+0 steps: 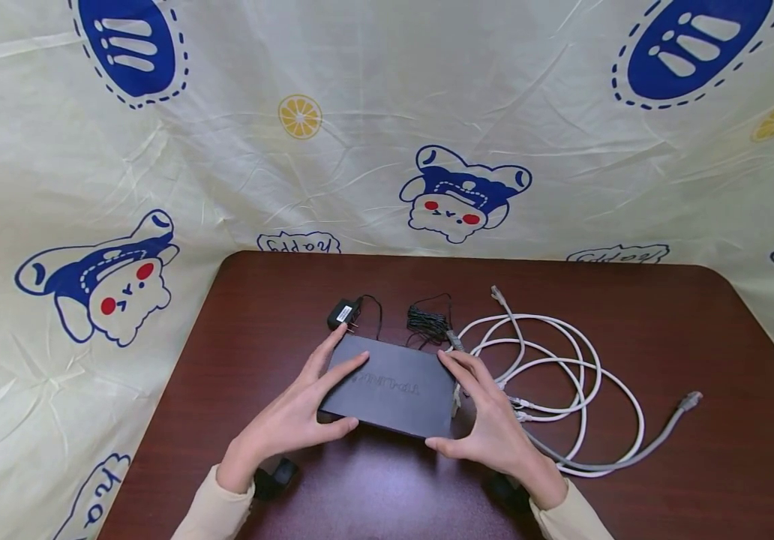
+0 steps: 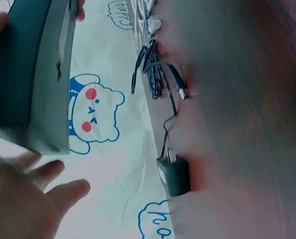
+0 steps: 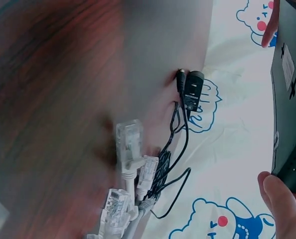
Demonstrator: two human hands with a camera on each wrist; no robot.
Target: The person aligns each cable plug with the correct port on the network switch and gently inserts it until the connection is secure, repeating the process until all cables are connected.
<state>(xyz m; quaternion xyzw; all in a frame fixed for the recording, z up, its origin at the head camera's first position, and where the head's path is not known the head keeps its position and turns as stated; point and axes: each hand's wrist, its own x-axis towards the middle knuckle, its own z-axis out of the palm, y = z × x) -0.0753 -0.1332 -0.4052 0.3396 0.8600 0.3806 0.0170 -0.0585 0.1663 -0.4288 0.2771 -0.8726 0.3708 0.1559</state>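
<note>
A flat dark grey network switch [image 1: 387, 401] with raised lettering on its lid is held up over the table between both hands. My left hand [image 1: 295, 412] grips its left end, thumb on the near edge and fingers spread over the lid and far edge. At the right end my right hand [image 1: 495, 427] holds it, thumb at the near corner, fingertips at the far one. The left wrist view shows the raised switch [image 2: 16, 84] well off the tabletop. In the right wrist view, vent holes and a pale label show on the switch [image 3: 295, 109].
Behind the switch lie a black power adapter [image 1: 342, 315] and its bundled black cord [image 1: 427, 322]. Looped white and grey network cables [image 1: 596, 375] spread to the right, their clear plugs [image 3: 129, 142] close to the cord. A printed cloth [image 1: 360, 187] hangs beyond the brown table [image 1: 731, 337].
</note>
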